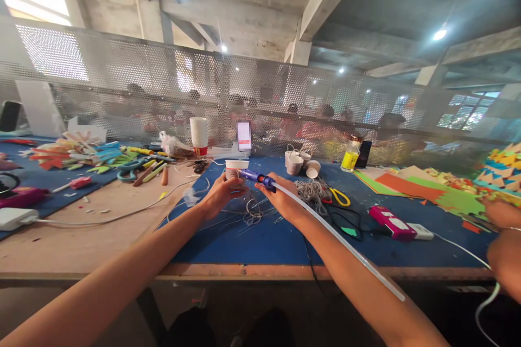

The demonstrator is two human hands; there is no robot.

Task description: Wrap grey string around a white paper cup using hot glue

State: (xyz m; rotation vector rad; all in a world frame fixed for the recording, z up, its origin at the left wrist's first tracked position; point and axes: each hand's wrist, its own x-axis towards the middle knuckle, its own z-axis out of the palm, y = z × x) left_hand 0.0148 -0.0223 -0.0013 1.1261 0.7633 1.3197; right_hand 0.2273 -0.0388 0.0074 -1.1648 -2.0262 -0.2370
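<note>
My left hand (220, 193) is closed around a paper cup (237, 165), held upright above the blue mat (203, 254). In my right hand (277, 193) is a blue glue gun (257, 176), its front end against or very near the cup's side. A long translucent glue stick (345, 233) sticks out of the gun's back and runs over my right forearm. Below the hands lies a loose tangle of thin grey string (253, 212). Where the nozzle meets the cup is too small to make out.
Behind stand a stack of cups (199, 133), a lit phone (244, 136), several string-wrapped cups (294, 161) and a yellow bottle (350, 155). Scissors (130, 169) lie left, yellow-handled scissors (340, 197) and a pink device (391, 222) right. Another person's hand (504, 214) is at far right.
</note>
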